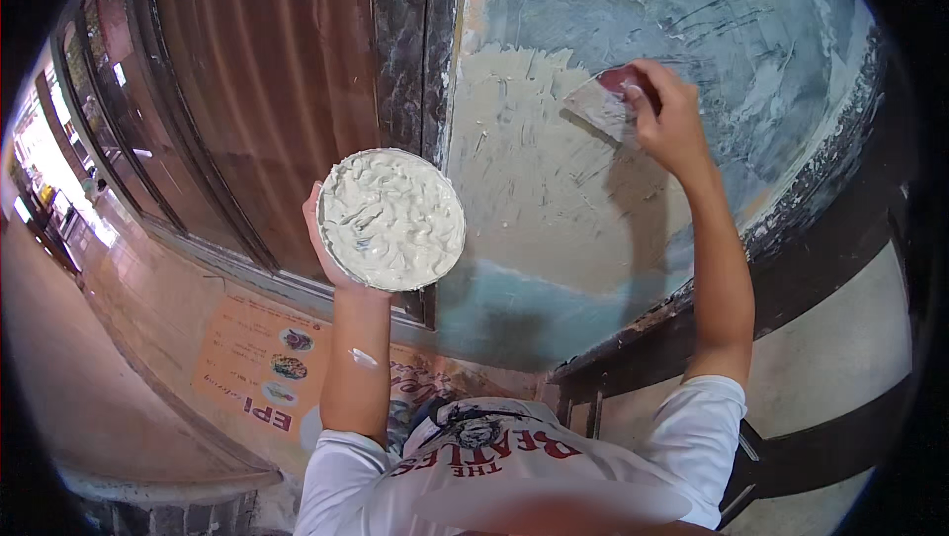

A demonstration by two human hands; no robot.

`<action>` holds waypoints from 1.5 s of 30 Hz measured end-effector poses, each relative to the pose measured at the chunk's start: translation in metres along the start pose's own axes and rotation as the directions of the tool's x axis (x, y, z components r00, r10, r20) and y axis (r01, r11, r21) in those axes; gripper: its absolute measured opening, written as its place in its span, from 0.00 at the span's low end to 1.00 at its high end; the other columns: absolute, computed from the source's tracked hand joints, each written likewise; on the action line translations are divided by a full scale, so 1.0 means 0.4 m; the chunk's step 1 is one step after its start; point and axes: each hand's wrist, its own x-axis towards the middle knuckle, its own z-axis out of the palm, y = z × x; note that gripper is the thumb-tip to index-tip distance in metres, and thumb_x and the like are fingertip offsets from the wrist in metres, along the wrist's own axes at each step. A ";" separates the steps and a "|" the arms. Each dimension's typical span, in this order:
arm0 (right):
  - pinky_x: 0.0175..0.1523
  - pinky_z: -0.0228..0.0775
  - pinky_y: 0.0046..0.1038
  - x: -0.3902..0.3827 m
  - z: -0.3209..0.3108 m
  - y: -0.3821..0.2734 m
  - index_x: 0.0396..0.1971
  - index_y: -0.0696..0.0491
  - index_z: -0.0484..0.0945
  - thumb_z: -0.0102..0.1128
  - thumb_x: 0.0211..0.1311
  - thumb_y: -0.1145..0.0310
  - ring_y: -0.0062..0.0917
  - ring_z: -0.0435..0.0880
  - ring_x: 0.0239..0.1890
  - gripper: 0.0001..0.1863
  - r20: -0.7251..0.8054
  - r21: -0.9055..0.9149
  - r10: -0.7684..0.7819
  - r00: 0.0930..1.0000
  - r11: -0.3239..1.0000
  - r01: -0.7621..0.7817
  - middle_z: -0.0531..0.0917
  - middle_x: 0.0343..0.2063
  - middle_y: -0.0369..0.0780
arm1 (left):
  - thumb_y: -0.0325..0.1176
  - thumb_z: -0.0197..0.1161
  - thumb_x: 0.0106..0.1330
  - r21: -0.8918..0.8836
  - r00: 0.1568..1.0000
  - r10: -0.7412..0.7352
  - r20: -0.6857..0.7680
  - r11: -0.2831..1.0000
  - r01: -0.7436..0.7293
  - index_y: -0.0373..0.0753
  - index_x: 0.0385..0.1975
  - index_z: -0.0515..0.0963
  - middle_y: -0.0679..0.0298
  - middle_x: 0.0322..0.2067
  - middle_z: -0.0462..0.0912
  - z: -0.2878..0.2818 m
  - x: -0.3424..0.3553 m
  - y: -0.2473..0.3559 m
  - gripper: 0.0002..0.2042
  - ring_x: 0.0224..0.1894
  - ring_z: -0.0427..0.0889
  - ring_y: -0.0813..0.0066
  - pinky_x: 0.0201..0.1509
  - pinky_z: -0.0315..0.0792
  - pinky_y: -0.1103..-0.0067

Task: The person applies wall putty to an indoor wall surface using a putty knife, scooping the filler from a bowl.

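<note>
1. Hands: two in view, both occupied.
2. Left hand: curled around the side and underside of one round tub, its open top facing the camera. The grip is wide.
3. Tub contents: one mass of pale grey-white paste, surface ridged and uneven, reaching near the rim.
4. Right hand: closed narrowly on one scraper, thumb and fingers at its dark red part. The blade is smeared with paste and points left. Contact between blade edge and wall cannot be confirmed.
5. Scraper position: in front of the upper right part of one large pale patch. The patch has a ragged top edge and several dark streaks.
6. Wall: one, blue-green, with scattered white and dark marks above the patch; a blue-green strip also shows below it.
7. Left forearm: one white smear noted.
8. Left of the wall: one dark post, its surface scuffed, then one brown panel.
9. Beyond the left forearm: one orange sheet bearing three small round pictures and lettering.
10. Shirt: one, white, short-sleeved, with a red and dark print.
</note>
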 end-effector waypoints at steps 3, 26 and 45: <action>0.45 0.74 0.35 0.009 0.002 -0.007 0.45 0.57 0.79 0.60 0.62 0.70 0.44 0.84 0.37 0.13 -0.050 -0.243 -0.108 0.993 0.966 0.092 0.84 0.35 0.48 | 0.54 0.45 0.73 -0.022 1.000 -0.010 0.018 1.000 0.010 0.38 0.55 0.78 0.53 0.56 0.80 -0.005 0.004 0.000 0.27 0.57 0.78 0.51 0.63 0.72 0.57; 0.53 0.67 0.35 -0.035 0.009 -0.016 0.47 0.56 0.79 0.60 0.61 0.72 0.41 0.83 0.42 0.14 -0.013 -0.255 -0.025 1.000 0.967 0.021 0.84 0.39 0.47 | 0.55 0.43 0.73 -0.046 0.994 -0.038 0.100 0.998 0.043 0.36 0.58 0.76 0.51 0.58 0.78 -0.009 0.006 -0.003 0.29 0.59 0.77 0.50 0.65 0.70 0.56; 0.50 0.72 0.34 -0.029 -0.021 0.013 0.46 0.59 0.79 0.59 0.62 0.73 0.42 0.84 0.42 0.13 -0.086 0.078 0.152 0.985 0.986 -0.145 0.84 0.39 0.48 | 0.55 0.46 0.72 -0.008 1.000 -0.019 -0.020 1.000 0.019 0.36 0.55 0.77 0.52 0.56 0.79 -0.001 0.003 -0.001 0.28 0.57 0.79 0.51 0.63 0.72 0.56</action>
